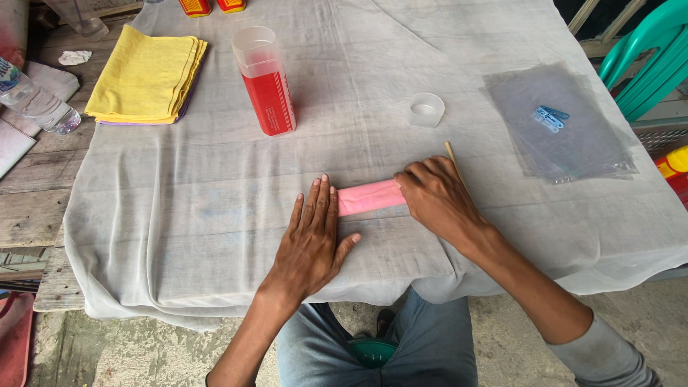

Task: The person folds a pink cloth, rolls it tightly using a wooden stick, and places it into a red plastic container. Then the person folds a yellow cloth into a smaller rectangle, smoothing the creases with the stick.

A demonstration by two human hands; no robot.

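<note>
A pink folded cloth (369, 196) lies as a narrow strip on the white table cover (215, 179). My left hand (312, 240) lies flat with fingers together, its fingertips pressing the strip's left end. My right hand (433, 197) curls over the strip's right end and grips it. A thin wooden stick (450, 150) pokes out just behind my right hand.
A red bottle with a clear cap (265, 82) stands at the back centre, and a stack of yellow cloths (147, 75) at the back left. A small clear cup (426, 110) and clear plastic bags (559, 122) lie to the right. A water bottle (32, 100) lies far left, a green chair (648, 54) far right.
</note>
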